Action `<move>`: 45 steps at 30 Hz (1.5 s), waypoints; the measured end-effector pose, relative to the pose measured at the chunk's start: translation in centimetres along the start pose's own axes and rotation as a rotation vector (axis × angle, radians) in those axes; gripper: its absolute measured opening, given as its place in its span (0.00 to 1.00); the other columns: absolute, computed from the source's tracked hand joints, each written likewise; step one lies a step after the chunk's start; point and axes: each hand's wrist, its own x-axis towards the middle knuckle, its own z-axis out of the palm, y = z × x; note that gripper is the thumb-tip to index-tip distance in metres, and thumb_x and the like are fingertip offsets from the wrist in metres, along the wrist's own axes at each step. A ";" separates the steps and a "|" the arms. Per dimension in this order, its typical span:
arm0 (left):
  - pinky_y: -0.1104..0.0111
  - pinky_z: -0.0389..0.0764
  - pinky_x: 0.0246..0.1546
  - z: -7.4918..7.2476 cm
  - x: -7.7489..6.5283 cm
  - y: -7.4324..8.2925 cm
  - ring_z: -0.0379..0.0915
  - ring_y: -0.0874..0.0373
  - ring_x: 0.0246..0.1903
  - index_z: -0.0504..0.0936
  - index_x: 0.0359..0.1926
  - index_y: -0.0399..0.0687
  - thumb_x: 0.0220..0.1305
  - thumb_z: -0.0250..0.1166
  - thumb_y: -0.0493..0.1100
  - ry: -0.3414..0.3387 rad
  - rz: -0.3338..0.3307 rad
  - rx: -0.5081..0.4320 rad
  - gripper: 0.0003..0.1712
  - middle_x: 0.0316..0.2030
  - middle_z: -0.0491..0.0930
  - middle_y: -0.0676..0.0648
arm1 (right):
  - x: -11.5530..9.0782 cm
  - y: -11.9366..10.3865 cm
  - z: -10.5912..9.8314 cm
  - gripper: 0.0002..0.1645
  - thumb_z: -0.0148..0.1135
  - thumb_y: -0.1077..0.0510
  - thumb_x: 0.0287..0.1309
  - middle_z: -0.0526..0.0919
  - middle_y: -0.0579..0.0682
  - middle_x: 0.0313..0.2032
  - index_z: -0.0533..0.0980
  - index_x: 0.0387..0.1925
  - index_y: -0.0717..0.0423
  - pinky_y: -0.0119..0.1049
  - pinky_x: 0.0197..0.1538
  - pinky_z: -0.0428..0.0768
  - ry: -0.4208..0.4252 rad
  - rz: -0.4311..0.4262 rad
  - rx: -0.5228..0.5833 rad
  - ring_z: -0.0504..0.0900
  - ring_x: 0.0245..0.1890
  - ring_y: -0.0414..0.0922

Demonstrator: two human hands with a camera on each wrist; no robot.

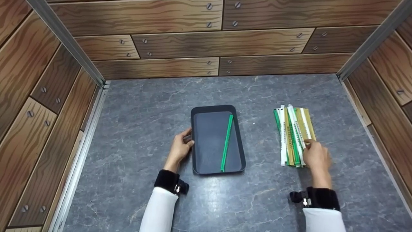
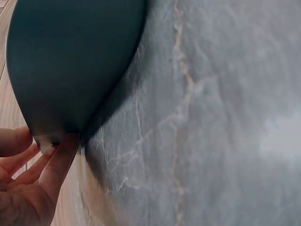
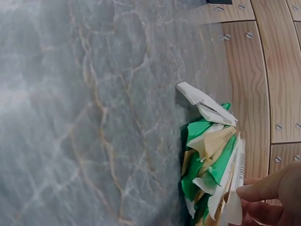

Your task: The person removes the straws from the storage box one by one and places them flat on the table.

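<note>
My left hand (image 1: 180, 148) holds the left wall of a dark grey rectangular tray (image 1: 194, 161), thumb and fingers at its edge. One green stick packet (image 1: 227, 143) lies slightly slanted inside the tray, towards its right side. To the right, a pile of long, slim stick packets (image 1: 293, 138) in white, green and tan lies on the tabletop. At the pile's right side my right hand (image 1: 317, 156) pinches a white stick packet (image 3: 237, 183) between thumb and fingers. The packets' contents are hidden by their wrappers.
A grey marbled tabletop (image 1: 138, 129) lies beneath everything. Panels with a wood-plank print (image 1: 180, 45) stand at the back and on both sides, with metal strips (image 1: 80, 141) along the edges. Tabletop separates the tray from the pile.
</note>
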 end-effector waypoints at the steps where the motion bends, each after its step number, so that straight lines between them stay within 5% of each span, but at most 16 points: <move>1: 0.62 0.77 0.55 0.0 0.0 0.0 0.71 0.43 0.60 0.62 0.71 0.36 0.65 0.56 0.22 -0.001 0.000 -0.001 0.34 0.64 0.69 0.34 | -0.1 0.0 0.1 0.26 0.46 0.61 0.68 0.78 0.66 0.52 0.69 0.65 0.63 0.54 0.33 0.76 0.014 -0.001 0.007 0.78 0.44 0.64; 8: 0.61 0.77 0.55 0.0 0.2 -0.1 0.71 0.41 0.60 0.62 0.71 0.33 0.64 0.55 0.20 -0.007 0.020 -0.015 0.34 0.63 0.69 0.32 | -0.6 -1.0 0.6 0.24 0.50 0.59 0.68 0.72 0.68 0.52 0.72 0.62 0.64 0.60 0.40 0.75 0.137 -0.055 0.066 0.74 0.49 0.67; 14: 0.60 0.77 0.55 0.0 0.0 0.0 0.70 0.41 0.60 0.62 0.71 0.33 0.64 0.54 0.20 -0.005 0.020 0.003 0.34 0.63 0.68 0.31 | -1.4 -3.7 1.8 0.20 0.55 0.64 0.64 0.72 0.71 0.53 0.76 0.56 0.67 0.62 0.44 0.75 0.221 -0.214 0.111 0.74 0.49 0.69; 22: 0.62 0.77 0.54 0.1 0.1 0.0 0.71 0.40 0.59 0.63 0.70 0.32 0.63 0.55 0.19 -0.001 0.019 -0.013 0.34 0.62 0.69 0.31 | -3.7 -9.5 5.4 0.15 0.59 0.70 0.56 0.78 0.63 0.43 0.80 0.47 0.66 0.53 0.40 0.78 0.238 -0.541 0.115 0.78 0.40 0.59; 31: 0.63 0.78 0.54 0.1 0.1 0.1 0.72 0.43 0.59 0.63 0.71 0.35 0.64 0.55 0.20 0.011 0.008 0.007 0.34 0.62 0.70 0.33 | -6.7 -15.2 9.2 0.15 0.67 0.71 0.51 0.81 0.57 0.40 0.82 0.43 0.65 0.45 0.46 0.81 0.182 -0.732 0.226 0.80 0.41 0.53; 37: 0.63 0.77 0.54 0.2 0.1 0.1 0.72 0.43 0.59 0.63 0.71 0.34 0.63 0.55 0.20 0.013 0.012 0.013 0.34 0.62 0.70 0.33 | -7.6 -17.3 11.3 0.16 0.65 0.72 0.53 0.82 0.58 0.37 0.80 0.47 0.70 0.31 0.32 0.82 0.006 -0.703 0.295 0.82 0.31 0.45; 45: 0.61 0.76 0.56 0.3 0.0 0.2 0.70 0.43 0.60 0.63 0.71 0.36 0.65 0.55 0.22 0.021 -0.015 0.054 0.33 0.64 0.68 0.33 | -7.6 -18.2 13.3 0.23 0.68 0.63 0.58 0.78 0.62 0.43 0.75 0.54 0.67 0.42 0.36 0.84 -0.105 -0.513 0.042 0.82 0.39 0.55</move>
